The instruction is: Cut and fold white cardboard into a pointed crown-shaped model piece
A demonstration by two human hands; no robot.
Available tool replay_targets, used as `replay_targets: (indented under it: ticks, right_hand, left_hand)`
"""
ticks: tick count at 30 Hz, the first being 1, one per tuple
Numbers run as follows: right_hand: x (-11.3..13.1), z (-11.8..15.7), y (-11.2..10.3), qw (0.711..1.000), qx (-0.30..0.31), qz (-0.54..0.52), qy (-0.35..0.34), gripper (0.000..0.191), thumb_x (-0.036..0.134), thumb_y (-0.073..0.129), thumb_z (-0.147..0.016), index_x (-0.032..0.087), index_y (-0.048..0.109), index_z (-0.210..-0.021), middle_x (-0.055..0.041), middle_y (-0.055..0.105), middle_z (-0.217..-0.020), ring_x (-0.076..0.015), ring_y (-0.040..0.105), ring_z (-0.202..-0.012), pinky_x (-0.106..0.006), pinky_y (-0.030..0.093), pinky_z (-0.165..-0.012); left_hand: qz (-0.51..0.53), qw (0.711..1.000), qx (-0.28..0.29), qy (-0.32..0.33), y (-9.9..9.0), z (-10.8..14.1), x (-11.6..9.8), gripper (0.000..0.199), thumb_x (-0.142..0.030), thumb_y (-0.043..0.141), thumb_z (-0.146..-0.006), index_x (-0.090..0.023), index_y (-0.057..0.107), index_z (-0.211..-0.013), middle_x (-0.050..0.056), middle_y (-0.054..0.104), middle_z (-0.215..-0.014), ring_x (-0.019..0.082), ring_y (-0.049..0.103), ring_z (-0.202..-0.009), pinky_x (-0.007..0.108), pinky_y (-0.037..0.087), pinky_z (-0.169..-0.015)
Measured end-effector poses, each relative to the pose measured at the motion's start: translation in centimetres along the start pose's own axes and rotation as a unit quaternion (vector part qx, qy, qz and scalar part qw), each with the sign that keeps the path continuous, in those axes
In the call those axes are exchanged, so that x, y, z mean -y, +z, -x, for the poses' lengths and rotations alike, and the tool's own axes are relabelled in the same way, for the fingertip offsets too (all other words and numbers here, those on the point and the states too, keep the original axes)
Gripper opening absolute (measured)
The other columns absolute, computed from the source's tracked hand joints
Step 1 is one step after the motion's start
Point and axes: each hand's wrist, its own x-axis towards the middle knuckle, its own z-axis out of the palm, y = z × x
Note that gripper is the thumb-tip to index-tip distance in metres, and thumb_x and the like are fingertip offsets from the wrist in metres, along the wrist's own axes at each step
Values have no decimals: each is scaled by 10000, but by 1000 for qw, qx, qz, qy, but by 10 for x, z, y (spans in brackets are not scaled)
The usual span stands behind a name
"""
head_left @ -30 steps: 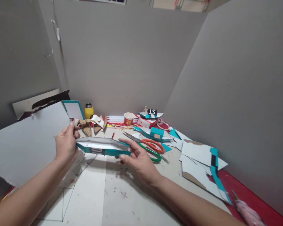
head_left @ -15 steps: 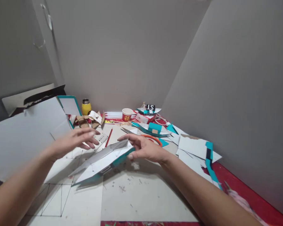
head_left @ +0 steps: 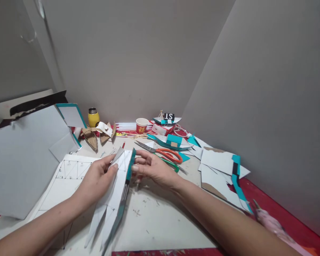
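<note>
A folded piece of white and teal cardboard [head_left: 121, 179], with pencil lines and pointed ends, stands tilted above the table between my hands. My left hand [head_left: 102, 174] is closed on its left side, thumb on the white inner face. My right hand [head_left: 152, 167] pinches the teal edge near the far end. Just beyond my right hand lie orange-handled scissors [head_left: 169, 154] and green-handled scissors [head_left: 174, 165]. A sheet with drawn lines [head_left: 66, 185] lies under my left forearm.
A paper cup [head_left: 142, 125], a yellow bottle [head_left: 93, 118] and small cardboard boats [head_left: 173, 141] stand at the back. Cut cardboard [head_left: 216, 163] lies at right, beside a pink-wrapped tool [head_left: 272, 224]. A large white board [head_left: 29, 156] leans at left.
My left hand has come down and taken hold of the cardboard's left side. The cardboard has turned from lying slanted to pointing toward me, its sides folded up.
</note>
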Motion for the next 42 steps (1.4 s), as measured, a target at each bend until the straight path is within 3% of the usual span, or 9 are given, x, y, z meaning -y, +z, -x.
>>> replay_targets:
  ticks: [7,11,15,21,24,28,33,37,42]
  right_hand:
    - [0,8,17,998,-39,19,-53,427,484,703,-789,128,661,-1021,-45,651,-790,-128,604,-641,-211,527,-482]
    - [2,11,22,994,-55,70,-59,413,515,676,-804,129,658,-951,-22,645,-732,-104,587,-536,-220,527,-463]
    - [0,14,25,989,-84,99,-66,370,490,667,-813,127,641,-878,31,572,-625,-86,544,-466,-203,493,-418]
    - [-5,15,27,979,-132,141,-67,592,418,636,-835,130,521,-1339,78,493,-604,-80,464,-419,-215,448,-387]
    - [-7,14,24,958,-140,233,-85,536,373,587,-868,108,547,-1333,44,536,-649,-99,500,-500,-244,470,-482]
    - [-13,14,19,909,-137,363,-154,501,334,521,-911,84,539,-1346,-54,672,-844,-170,608,-758,-324,505,-755]
    - [-13,15,19,901,-120,382,-170,451,276,500,-915,166,539,-1351,-126,654,-1174,-253,588,-1107,-390,416,-983]
    - [-5,14,20,910,-117,370,-148,264,205,473,-888,171,657,-1074,-71,674,-959,-198,591,-841,-337,467,-815]
    - [0,11,20,953,-111,275,-63,128,144,479,-792,170,596,-746,28,519,-631,-105,459,-541,-216,399,-507]
  left_hand:
    - [-68,992,-103,36,8,2,6,476,-343,527,-909,-184,565,-1356,77,669,-1259,258,622,-1084,343,449,-956]
    - [-68,991,-114,33,8,7,-1,475,-328,549,-885,-159,583,-1327,92,678,-1239,266,640,-1055,363,485,-923]
    - [-5,997,-80,-14,9,8,-14,470,-294,590,-847,-147,590,-1293,82,718,-1143,241,683,-915,327,545,-788]
    - [51,996,-47,-57,14,7,-17,492,-272,579,-859,-153,504,-1331,79,708,-1161,240,678,-980,315,556,-777]
    - [43,998,-34,-44,15,6,-13,469,-231,551,-870,-169,503,-1332,72,678,-1222,235,660,-1031,318,538,-830]
    - [37,998,-16,-37,14,7,-7,456,-202,540,-870,-201,519,-1326,53,666,-1249,229,646,-1067,317,523,-870]
    - [86,994,-14,-65,16,7,-5,464,-199,572,-842,-206,538,-1304,59,696,-1191,238,678,-998,336,539,-842]
    - [125,987,-21,-95,14,4,-6,468,-186,616,-794,-191,565,-1259,60,732,-1093,240,703,-915,347,548,-800]
    - [154,980,-17,-127,12,1,0,399,-178,637,-767,-166,615,-1165,67,755,-1007,244,709,-875,336,543,-748]
